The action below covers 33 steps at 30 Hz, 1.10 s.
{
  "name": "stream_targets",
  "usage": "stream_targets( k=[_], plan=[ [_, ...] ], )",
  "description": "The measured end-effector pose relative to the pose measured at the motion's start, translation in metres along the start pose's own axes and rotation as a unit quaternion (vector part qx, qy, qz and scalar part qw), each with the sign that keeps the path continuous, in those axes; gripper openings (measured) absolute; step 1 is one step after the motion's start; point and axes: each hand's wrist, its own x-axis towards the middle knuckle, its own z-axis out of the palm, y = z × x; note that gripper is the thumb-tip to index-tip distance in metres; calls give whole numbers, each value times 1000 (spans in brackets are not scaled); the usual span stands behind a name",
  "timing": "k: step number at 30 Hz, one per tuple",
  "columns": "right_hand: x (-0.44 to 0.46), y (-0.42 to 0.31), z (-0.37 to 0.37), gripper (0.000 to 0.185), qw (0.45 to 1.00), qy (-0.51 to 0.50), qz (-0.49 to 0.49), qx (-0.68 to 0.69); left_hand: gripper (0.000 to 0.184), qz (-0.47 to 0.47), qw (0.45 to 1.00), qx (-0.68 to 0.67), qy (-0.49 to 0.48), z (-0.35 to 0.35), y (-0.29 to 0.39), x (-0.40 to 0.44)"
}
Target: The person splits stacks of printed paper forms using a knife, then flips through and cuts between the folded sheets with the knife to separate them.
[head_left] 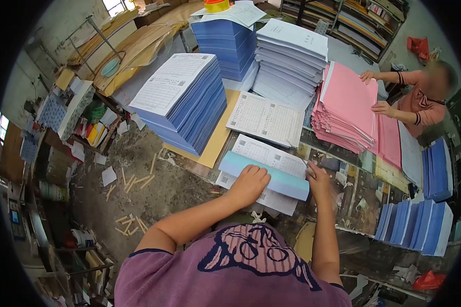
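A light-blue folded sheet (230, 162) lies across printed white forms (264, 152) on the table before me. My left hand (250, 183) presses down on that blue fold, its fingers bent and close together over it. At the fold's right end is my right hand (319, 180), fingers closed round a thin dark object that is too small to name. Its tip points toward the forms. More white form sheets show beneath the blue paper at the near side.
Tall stacks of blue-edged forms (197, 115) and white booklets (292, 61) stand behind. A form pad (266, 118) lies between them and me. At right, a person's hands (381, 108) touch pink folders (346, 110). Blue bundles (412, 225) stand at the right edge.
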Motion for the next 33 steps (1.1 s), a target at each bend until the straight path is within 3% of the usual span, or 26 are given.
stream_targets(
  k=[4,8,13,18,24,28,33],
  plan=[
    [2,13,12,37,998,9,-53,12,20,17,999,-29,3,4,4,-12],
    [12,1,0,34,996,16,67,52,31,11,997,-17,73,25,-14,-1],
    [8,27,17,32,970,89,64,218,38,30,995,47,84,23,-15,2],
    [12,29,19,30,985,83,-4,148,39,12,1000,-7,22,31,-17,-2],
    [6,3,3,28,998,2,8,55,40,5,1000,8,-5,23,-9,-11],
    [8,1,1,25,971,7,119,206,40,27,998,22,57,20,-8,-12],
    [11,17,14,23,961,74,78,255,41,27,997,32,59,23,-10,-13]
  ],
)
